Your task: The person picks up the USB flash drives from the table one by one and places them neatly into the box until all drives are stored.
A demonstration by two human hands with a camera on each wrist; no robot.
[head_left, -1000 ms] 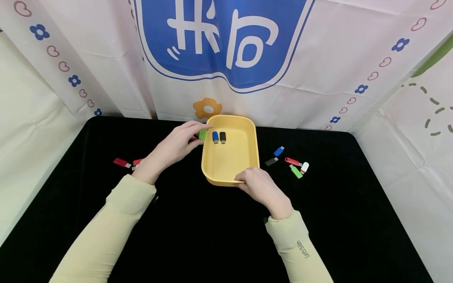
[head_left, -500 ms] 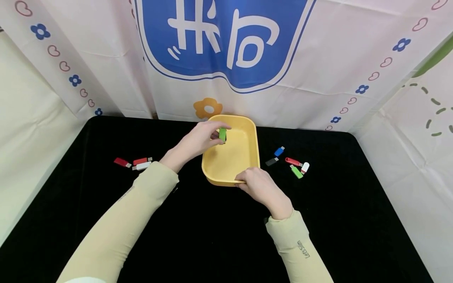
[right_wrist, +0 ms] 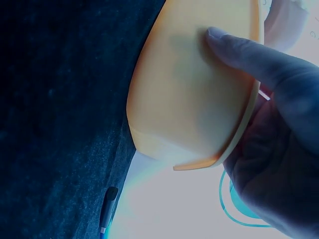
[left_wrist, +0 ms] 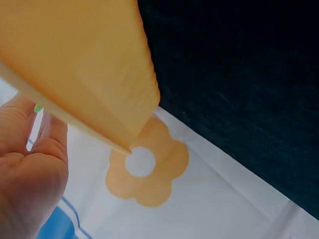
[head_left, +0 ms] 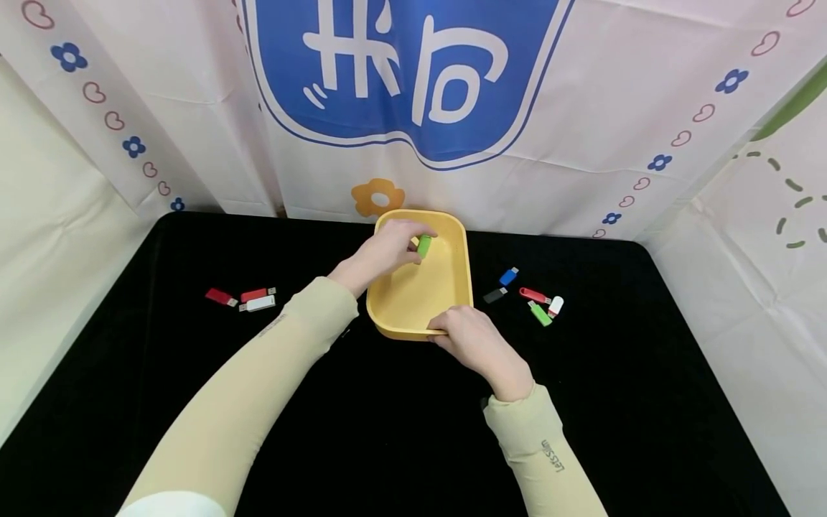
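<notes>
Left hand [head_left: 386, 248]: I pinch a green stick [head_left: 423, 247] over the yellow tray [head_left: 413, 300]
Right hand [head_left: 474, 339]: I grip its near rim

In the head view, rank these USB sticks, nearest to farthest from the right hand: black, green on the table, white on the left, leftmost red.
From the right hand:
1. Black USB stick, right of the yellow tray.
2. Green USB stick, farther right.
3. White USB stick, left of the tray.
4. Leftmost red USB stick, farthest left.

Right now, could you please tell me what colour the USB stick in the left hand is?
The USB stick is bright green, best seen in the head view.
</notes>
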